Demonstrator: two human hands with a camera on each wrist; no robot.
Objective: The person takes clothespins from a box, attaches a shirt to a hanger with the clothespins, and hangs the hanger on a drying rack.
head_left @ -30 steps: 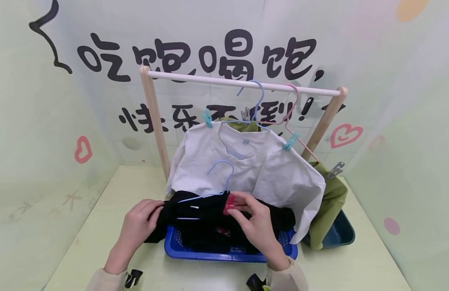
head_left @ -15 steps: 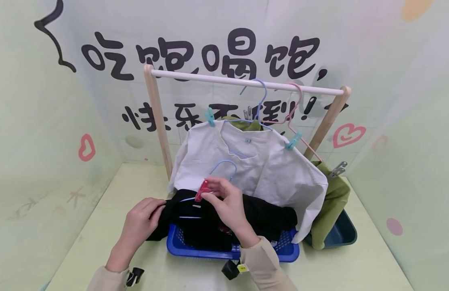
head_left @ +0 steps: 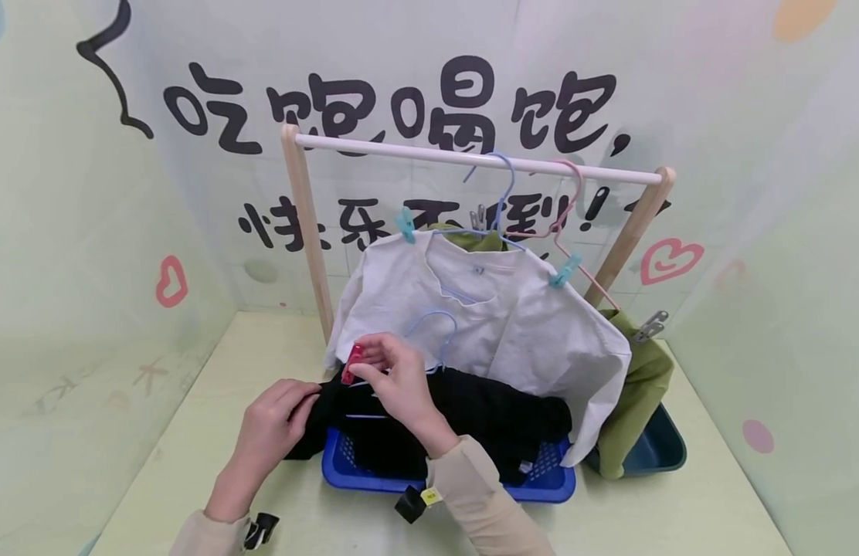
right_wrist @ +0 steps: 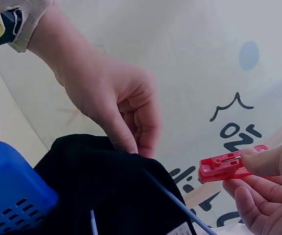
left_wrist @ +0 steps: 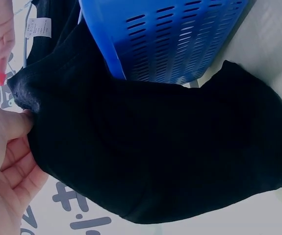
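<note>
My left hand (head_left: 273,421) pinches the shoulder edge of a black shirt (head_left: 499,405) between thumb and fingers. In the left wrist view the cloth (left_wrist: 145,142) hangs down from that grip beside the basket. A red clothespin (right_wrist: 224,165) is pinched between the thumb and fingers of my right hand (head_left: 398,378), just above the shirt's left shoulder and apart from the cloth. Inside the shirt lies a blue hanger (head_left: 449,332), its hook standing up against a white shirt; my right hand hides part of it. A white label (left_wrist: 38,28) shows at the collar.
Under the black shirt stands a blue basket (head_left: 374,483). Behind it a white shirt (head_left: 402,301) with teal clothespins (head_left: 565,272) hangs from a rack's white rail (head_left: 415,154). A green garment (head_left: 638,401) on a pink hanger (head_left: 575,201) hangs at right over a dark basin (head_left: 662,444).
My right hand has carried the red clothespin leftward from near the hanger's neck to the shirt's left shoulder. The left hand keeps its hold on the black shirt.
</note>
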